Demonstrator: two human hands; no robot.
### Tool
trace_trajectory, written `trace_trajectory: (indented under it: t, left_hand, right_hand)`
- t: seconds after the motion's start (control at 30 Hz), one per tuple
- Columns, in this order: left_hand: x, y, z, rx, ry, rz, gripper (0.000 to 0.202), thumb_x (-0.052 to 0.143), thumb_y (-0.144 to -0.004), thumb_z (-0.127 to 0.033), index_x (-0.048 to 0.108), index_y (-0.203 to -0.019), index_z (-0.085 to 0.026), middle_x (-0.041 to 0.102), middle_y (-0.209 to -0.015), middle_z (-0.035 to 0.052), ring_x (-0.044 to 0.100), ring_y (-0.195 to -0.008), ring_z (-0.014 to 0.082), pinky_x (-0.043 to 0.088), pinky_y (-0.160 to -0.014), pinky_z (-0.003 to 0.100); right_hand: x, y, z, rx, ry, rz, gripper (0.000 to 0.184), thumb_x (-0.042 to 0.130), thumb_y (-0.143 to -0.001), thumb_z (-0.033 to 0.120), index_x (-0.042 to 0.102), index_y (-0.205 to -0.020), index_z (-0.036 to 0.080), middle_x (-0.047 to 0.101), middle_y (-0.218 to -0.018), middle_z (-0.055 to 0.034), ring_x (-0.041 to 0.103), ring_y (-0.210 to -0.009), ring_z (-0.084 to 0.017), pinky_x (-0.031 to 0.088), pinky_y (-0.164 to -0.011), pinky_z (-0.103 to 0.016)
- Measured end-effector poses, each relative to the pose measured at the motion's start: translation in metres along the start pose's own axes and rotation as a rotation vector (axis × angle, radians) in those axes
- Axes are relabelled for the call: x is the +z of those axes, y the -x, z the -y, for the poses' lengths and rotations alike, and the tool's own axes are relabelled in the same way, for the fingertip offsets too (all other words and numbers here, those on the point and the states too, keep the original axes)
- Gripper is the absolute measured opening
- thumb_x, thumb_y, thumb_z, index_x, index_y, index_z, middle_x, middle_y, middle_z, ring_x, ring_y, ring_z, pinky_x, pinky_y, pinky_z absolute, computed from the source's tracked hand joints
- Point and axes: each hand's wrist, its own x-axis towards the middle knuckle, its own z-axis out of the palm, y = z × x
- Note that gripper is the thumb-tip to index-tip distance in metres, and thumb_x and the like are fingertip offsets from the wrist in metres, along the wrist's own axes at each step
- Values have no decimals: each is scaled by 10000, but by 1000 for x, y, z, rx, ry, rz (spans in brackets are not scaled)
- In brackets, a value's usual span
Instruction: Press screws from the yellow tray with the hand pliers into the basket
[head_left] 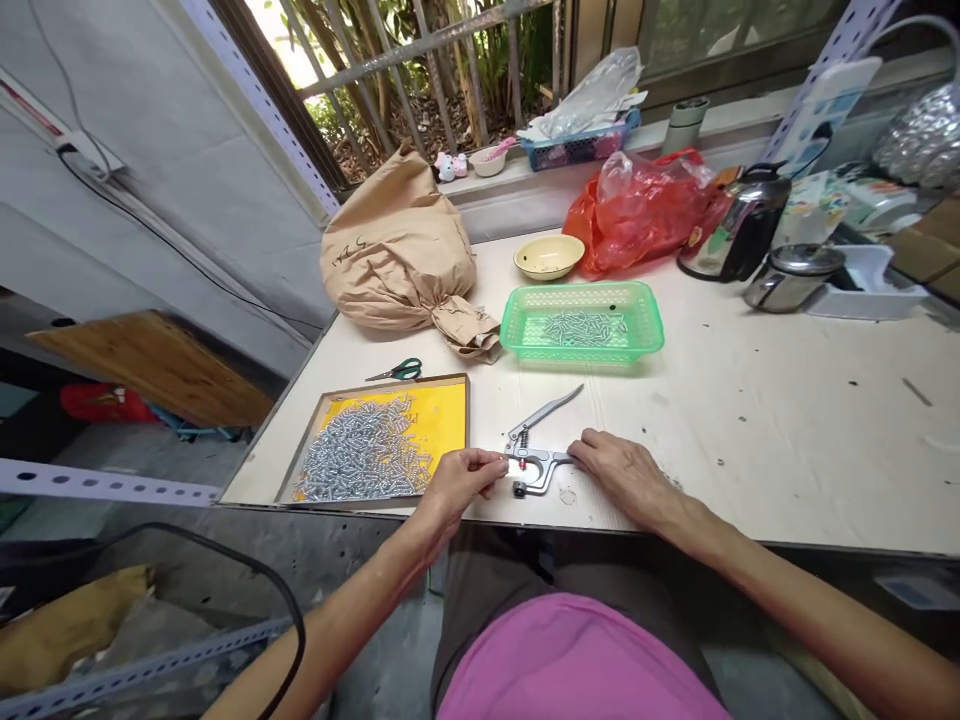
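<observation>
A metal hand press tool lies on the white table near its front edge, its long lever raised toward the back right. My left hand pinches a small metal piece at the tool's jaw. My right hand rests on the table with its fingers closed on the tool's lower handle. To the left sits a shallow yellow-lined tray heaped with several small silver metal pieces. Behind the tool stands a green plastic basket holding more silver pieces.
Green-handled scissors lie behind the tray. A tied brown paper sack, a yellow bowl, a red plastic bag, a kettle and a steel pot stand at the back. The table's left edge drops to the floor.
</observation>
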Motion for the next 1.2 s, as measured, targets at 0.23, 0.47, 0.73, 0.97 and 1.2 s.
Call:
trace_trajectory:
  t: [0.23,0.47,0.73,0.97,1.2]
  left_hand:
    - [17,-7,5,38,-284,-10,275,670,-675,-382,684,-740,-114,529,-527,-27,425,-463,75,344,-456,205]
    - [24,-23,9,40,-476,5,284,629,-701,-396,683,-692,-118,451,-441,-58,375,-412,69,269,-428,205]
    - [26,-23,8,23,-478,35,354,616,-719,-442,593,-545,-135,410,-389,-54,341,-385,56,226,-416,200]
    - [27,-29,20,-18,-485,7,263,612,-698,-390,627,-627,-138,438,-405,-59,382,-366,69,266,-404,201]
    - [22,-30,13,-63,-431,115,431,674,-641,-498,475,-450,-167,378,-366,-65,336,-346,57,234,-389,211]
  right_hand:
    - [-9,1,-2,2,10,15,196,401,-933,127,579,-947,206,576,-923,-49,526,-821,-159,334,-651,-267]
    - [-9,4,1,22,43,26,188,430,-914,115,562,-1001,217,576,-979,-58,525,-887,-191,349,-652,-279]
    - [-8,6,2,36,55,35,203,407,-919,112,560,-1010,209,570,-982,-67,519,-899,-199,365,-658,-288]
    - [-11,6,5,41,73,52,210,396,-916,100,554,-1010,203,572,-1004,-80,523,-920,-204,375,-677,-290]
    - [-9,4,9,52,102,32,234,401,-904,74,557,-1019,205,574,-981,-80,531,-899,-204,376,-656,-291]
